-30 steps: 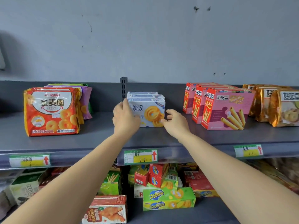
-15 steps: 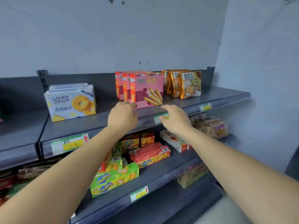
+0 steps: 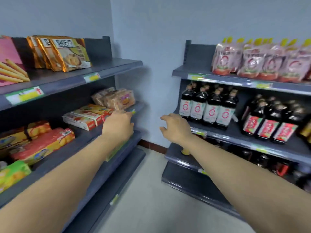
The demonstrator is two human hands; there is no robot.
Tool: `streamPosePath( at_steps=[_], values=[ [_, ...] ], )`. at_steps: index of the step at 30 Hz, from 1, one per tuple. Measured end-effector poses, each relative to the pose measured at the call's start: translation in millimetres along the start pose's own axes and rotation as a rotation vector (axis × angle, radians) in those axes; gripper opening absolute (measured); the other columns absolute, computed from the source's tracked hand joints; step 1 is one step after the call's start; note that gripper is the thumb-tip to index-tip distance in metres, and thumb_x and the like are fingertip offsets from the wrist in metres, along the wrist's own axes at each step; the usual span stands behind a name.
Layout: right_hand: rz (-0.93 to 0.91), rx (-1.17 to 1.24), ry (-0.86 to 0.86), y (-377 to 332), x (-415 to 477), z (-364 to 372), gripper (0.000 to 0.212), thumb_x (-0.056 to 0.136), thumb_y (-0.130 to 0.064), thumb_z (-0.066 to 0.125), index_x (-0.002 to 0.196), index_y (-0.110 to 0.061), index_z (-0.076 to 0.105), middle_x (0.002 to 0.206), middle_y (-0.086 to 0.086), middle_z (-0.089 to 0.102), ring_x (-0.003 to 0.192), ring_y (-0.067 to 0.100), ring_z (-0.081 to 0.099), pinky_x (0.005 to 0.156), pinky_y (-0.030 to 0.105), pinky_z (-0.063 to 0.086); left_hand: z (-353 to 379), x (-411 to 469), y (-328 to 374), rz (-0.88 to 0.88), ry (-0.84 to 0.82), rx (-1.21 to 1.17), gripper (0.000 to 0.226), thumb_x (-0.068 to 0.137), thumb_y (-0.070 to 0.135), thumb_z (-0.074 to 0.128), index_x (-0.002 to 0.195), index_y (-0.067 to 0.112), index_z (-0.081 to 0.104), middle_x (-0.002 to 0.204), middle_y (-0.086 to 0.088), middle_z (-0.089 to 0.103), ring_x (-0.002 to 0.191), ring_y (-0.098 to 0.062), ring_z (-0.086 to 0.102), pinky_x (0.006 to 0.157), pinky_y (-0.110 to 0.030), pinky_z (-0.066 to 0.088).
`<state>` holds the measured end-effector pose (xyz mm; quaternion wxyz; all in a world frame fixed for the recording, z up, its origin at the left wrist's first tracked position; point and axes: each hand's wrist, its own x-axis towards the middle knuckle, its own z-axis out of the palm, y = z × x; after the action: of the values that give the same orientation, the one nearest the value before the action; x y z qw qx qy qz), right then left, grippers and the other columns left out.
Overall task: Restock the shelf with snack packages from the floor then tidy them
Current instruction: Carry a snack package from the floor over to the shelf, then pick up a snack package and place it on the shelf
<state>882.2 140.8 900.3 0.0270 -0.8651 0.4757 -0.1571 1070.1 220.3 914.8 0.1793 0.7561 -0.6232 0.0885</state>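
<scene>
The grey snack shelf point(image 3: 117, 64) runs along the left. Its top board carries gold biscuit bags point(image 3: 67, 54) and a pink wafer-stick box point(image 3: 10, 64). One board down lie flat red-and-white boxes point(image 3: 84, 118) and clear cracker packs point(image 3: 116, 98). Lower still sit an orange-red biscuit pack point(image 3: 42, 143) and a green box point(image 3: 11, 174). My left hand point(image 3: 118, 125) hovers in front of the second board's right end, fingers loosely curled, holding nothing. My right hand point(image 3: 175, 126) floats in the gap between the two shelves, fingers spread and empty.
A second grey shelf point(image 3: 190, 71) stands at the right with pink pouches point(image 3: 262, 63) on top and dark sauce bottles point(image 3: 208, 106) below. The blue-grey wall corner lies between the shelves. Pale floor point(image 3: 151, 190) shows in the aisle below my arms.
My view has swung right, away from the Landy Castle boxes, past the pink boxes to the shelf's right end and the bottle shelf. Both hands came off the shelf and stay empty.
</scene>
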Motion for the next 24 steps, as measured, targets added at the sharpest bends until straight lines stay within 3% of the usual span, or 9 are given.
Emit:
streamPosePath(
  at_steps=[6, 11, 20, 24],
  values=[
    [0.237, -0.078, -0.079, 123, -78, -4, 0.039, 0.093, -0.031, 0.053, 0.129, -0.015, 0.055, 0.125, 0.010, 0.054, 0.120, 0.030, 0.048, 0.087, 0.036, 0.044, 70, 2, 122, 0.183, -0.183, -0.012, 0.038, 0.093, 0.022, 0.051, 0.129, 0.011, 0.054, 0.124, -0.013, 0.057, 0.120, -0.033, 0.048, 0.090, -0.042, 0.048],
    [0.435, -0.136, -0.135, 198, -134, -10, 0.041, 0.095, -0.032, 0.051, 0.133, -0.017, 0.051, 0.130, 0.010, 0.051, 0.122, 0.031, 0.046, 0.092, 0.041, 0.046, 117, 4, 212, 0.378, -0.254, -0.010, 0.036, 0.093, 0.024, 0.049, 0.128, 0.014, 0.055, 0.121, -0.009, 0.058, 0.117, -0.030, 0.049, 0.086, -0.039, 0.045],
    [0.811, -0.142, -0.137, 301, -234, -11, 0.031, 0.094, -0.031, 0.053, 0.118, -0.012, 0.057, 0.119, 0.011, 0.054, 0.118, 0.031, 0.048, 0.086, 0.039, 0.044, 192, 4, 350, 0.734, -0.361, -0.124, 0.031, 0.094, 0.027, 0.051, 0.121, 0.014, 0.059, 0.108, -0.007, 0.060, 0.106, -0.028, 0.053, 0.077, -0.039, 0.049],
    [0.993, -0.109, -0.140, 337, -280, -12, 0.034, 0.092, -0.027, 0.053, 0.124, -0.016, 0.058, 0.122, 0.010, 0.053, 0.120, 0.030, 0.047, 0.091, 0.040, 0.046, 220, -11, 410, 0.869, -0.428, -0.145, 0.031, 0.094, 0.027, 0.051, 0.123, 0.016, 0.059, 0.114, -0.006, 0.059, 0.111, -0.027, 0.052, 0.083, -0.040, 0.050]
  ],
)
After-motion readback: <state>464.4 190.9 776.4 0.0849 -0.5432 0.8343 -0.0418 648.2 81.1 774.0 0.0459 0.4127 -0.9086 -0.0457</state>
